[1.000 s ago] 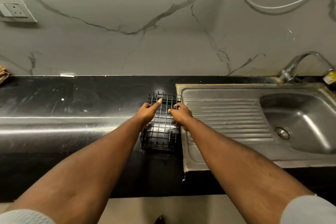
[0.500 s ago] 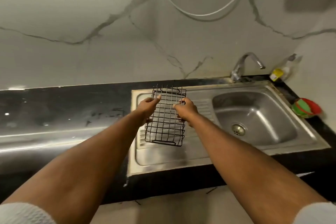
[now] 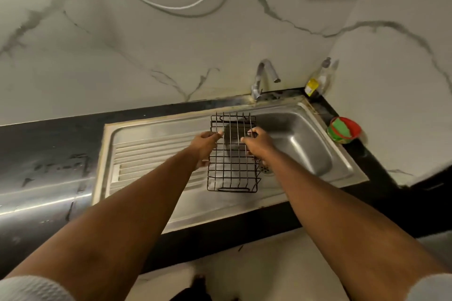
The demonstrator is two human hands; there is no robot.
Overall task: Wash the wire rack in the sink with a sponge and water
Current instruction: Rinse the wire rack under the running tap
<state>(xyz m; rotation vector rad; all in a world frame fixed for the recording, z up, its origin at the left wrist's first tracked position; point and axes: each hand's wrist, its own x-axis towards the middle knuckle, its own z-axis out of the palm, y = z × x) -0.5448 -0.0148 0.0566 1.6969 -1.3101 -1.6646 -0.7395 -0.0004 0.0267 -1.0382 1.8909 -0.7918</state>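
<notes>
rack [image 3: 232,161] shifted over sink [image 3: 308,146], gripped between left hand [image 3: 204,146] and right hand [image 3: 260,144]

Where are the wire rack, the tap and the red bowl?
wire rack [image 3: 231,166]: head view, on the lower grid wires.
tap [image 3: 258,77]: head view, on the upright neck below the curve.
red bowl [image 3: 355,131]: head view, on its right side wall.

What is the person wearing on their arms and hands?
The left hand and right hand are bare, with no gloves, and no watch or bracelet shows at the wrists. Pale whitish fabric sleeves, the left sleeve and right sleeve, end near the elbows, at the picture's bottom corners.
</notes>
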